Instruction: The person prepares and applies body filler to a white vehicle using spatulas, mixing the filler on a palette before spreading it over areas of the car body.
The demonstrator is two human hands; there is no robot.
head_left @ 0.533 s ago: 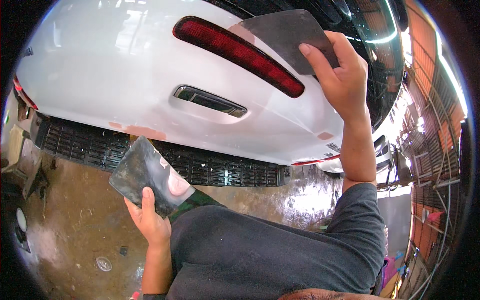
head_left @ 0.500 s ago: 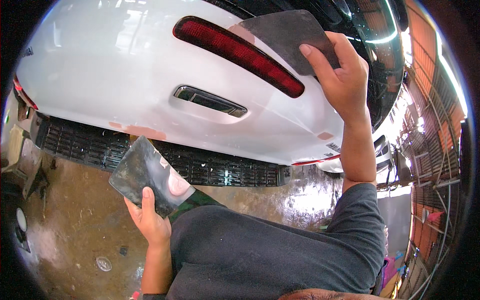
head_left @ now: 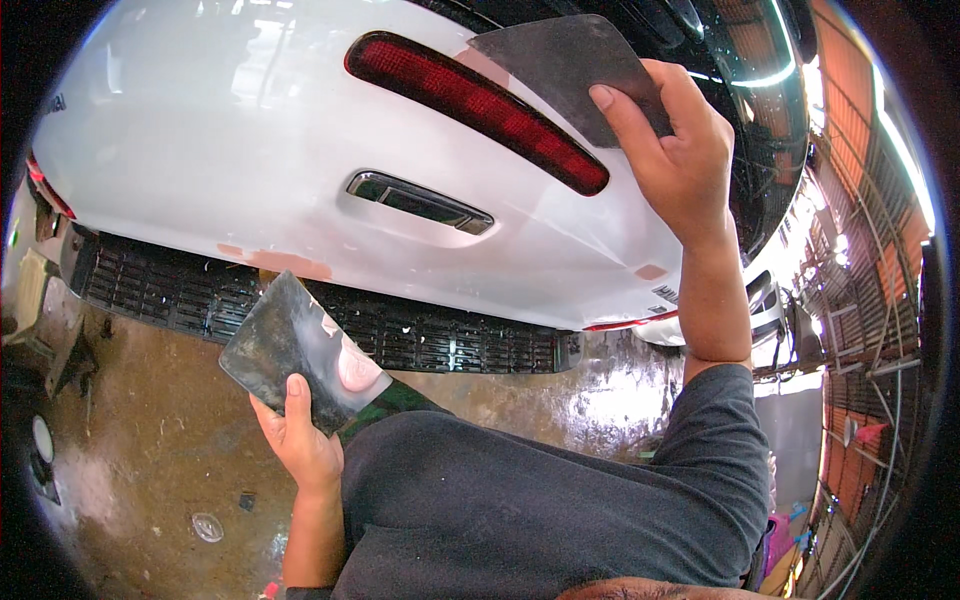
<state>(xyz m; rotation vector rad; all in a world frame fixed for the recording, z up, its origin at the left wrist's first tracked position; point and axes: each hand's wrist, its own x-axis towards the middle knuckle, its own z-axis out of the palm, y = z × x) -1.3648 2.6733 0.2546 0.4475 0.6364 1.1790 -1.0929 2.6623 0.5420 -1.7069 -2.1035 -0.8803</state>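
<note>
My right hand (head_left: 675, 150) grips a thin dark putty spreader (head_left: 570, 70), thumb on its face. The spreader's far left edge lies against the white car panel (head_left: 240, 130), over a pinkish putty patch (head_left: 483, 66) just above the long red brake light (head_left: 475, 110). Down at the lower left, my left hand (head_left: 300, 435) holds a dark flat plate (head_left: 275, 345), thumb on top and fingers beneath. A lump of pale pink putty (head_left: 357, 369) sits near the plate's right edge.
A chrome-trimmed handle (head_left: 420, 203) is set in the panel below the light. More pinkish patches (head_left: 290, 264) mark its lower edge. A black slatted bumper step (head_left: 450, 335) runs beneath. Wet brown floor (head_left: 140, 440) lies to the lower left, metal framing (head_left: 870, 330) at right.
My right hand and the spreader have shifted slightly to the left and up along the panel. My left hand and the plate have stayed nearly in place.
</note>
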